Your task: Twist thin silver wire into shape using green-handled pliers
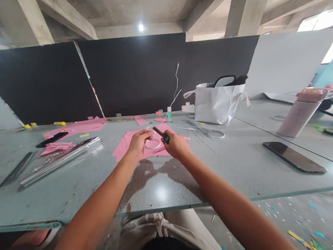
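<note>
My left hand point(140, 142) is closed in a pinch at the left side of a small pale ring point(152, 143), above a fanned stack of pink paper sheets point(124, 144). My right hand point(176, 143) is wrapped round a dark tool with a green part point(162, 134); its tip points up and left, toward the left hand. The two hands are a short way apart. A thin item point(158, 150) lies on the paper between them. Behind the hands, a white strand point(173, 102) rises near a small green-and-white bottle point(169, 114).
Thin wires point(204, 129) lie right of the paper, before a white bag point(215, 102). Farther right are a phone point(295, 157) and a pink bottle point(300, 114). A silvery roll point(61, 162), black object point(52, 139) and more pink paper point(87, 126) lie left.
</note>
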Demonstrator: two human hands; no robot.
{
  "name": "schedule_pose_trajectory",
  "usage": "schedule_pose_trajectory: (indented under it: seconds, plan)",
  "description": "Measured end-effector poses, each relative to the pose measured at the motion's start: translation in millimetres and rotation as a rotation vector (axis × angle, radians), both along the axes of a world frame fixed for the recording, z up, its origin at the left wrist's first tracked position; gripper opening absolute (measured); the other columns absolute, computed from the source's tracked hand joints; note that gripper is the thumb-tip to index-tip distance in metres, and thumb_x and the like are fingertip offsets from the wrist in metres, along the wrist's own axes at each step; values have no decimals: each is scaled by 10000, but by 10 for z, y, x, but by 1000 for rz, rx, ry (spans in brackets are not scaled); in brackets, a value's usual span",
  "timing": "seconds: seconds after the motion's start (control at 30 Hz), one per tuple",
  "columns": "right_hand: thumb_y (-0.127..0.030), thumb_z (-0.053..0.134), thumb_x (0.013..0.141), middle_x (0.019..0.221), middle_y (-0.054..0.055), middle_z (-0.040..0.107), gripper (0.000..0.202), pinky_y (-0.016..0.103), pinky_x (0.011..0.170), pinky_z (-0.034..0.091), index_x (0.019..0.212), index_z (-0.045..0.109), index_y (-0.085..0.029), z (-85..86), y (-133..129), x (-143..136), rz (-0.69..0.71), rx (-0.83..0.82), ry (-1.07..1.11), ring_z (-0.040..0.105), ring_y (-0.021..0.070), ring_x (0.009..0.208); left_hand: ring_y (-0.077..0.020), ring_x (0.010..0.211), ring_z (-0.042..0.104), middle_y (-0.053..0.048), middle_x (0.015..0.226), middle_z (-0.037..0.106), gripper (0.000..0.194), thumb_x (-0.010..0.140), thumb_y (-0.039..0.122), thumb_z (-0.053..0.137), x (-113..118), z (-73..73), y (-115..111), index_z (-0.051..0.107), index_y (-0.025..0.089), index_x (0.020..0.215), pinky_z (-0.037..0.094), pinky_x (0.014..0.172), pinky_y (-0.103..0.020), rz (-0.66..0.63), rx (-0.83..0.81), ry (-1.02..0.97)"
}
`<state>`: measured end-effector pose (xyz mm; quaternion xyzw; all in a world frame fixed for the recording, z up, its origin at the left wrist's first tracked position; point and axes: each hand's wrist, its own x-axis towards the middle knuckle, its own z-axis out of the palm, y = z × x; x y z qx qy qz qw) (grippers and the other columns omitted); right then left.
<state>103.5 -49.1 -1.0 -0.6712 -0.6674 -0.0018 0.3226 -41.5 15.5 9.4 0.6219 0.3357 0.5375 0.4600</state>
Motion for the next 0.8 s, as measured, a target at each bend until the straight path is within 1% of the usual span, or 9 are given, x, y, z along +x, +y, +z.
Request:
schedule_pose_trajectory:
  seconds: [0.07,0.1,0.17,0.23,0.33,0.4,0.47,0.57,0.8]
  plan:
    - [-315,475,908,972,75,722,237,278,655,391,1101,588,-240,0,6,4,-9,-9,-1,658,238,859,-147,636,524,-21,672,631,213,637,395,703,-10,-6,-9,650,188,644,417,690,-307,33,32,45]
    - [-316,470,909,962,75,722,237,278,657,393,1099,591,-240,-1,11,9,-14,-15,3,657,238,855,-155,658,535,-30,718,655,210,686,401,673,-22,-3,-23,670,192,702,421,710,-315,94,119,102]
    - [-318,461,910,938,76,722,239,281,657,392,1090,598,-239,-7,22,26,-28,-22,14,656,239,846,-172,733,559,-46,833,688,206,806,368,570,-60,11,-59,692,204,836,409,799,-346,279,411,251]
    - [-317,459,907,930,78,723,241,282,656,389,1080,605,-234,-13,33,48,-42,-25,26,655,241,846,-192,830,573,-56,926,692,214,864,261,487,-109,24,-87,687,217,923,364,877,-379,437,726,421]
    - [-315,466,904,950,75,723,235,276,663,387,1068,613,-232,-18,40,70,-45,-25,50,652,231,862,-226,920,569,-62,972,679,254,823,118,498,-163,21,-84,689,238,942,324,876,-398,516,984,692]
    - [-317,474,904,951,71,723,226,271,667,387,1057,617,-234,-18,39,68,-44,-31,60,652,223,865,-244,937,560,-64,988,672,244,812,113,550,-172,3,-56,693,255,950,314,857,-399,529,1040,819]
    - [-323,482,902,942,68,723,219,268,664,385,1049,619,-236,-18,36,54,-39,-35,67,652,219,857,-255,940,552,-67,994,669,183,831,187,607,-168,-18,-26,693,266,972,301,848,-405,544,1062,864]
    - [-322,486,897,929,63,721,204,266,653,380,1023,622,-238,-20,34,27,-20,-39,77,652,218,847,-257,926,546,-65,968,670,130,848,297,639,-160,-33,-5,696,272,962,283,838,-408,562,1085,852]
    - [-315,487,890,919,61,714,190,263,632,368,997,621,-233,-22,23,4,1,-36,112,647,215,840,-231,861,547,-51,854,690,161,891,347,588,-163,29,-70,704,258,821,265,835,-410,559,1066,814]
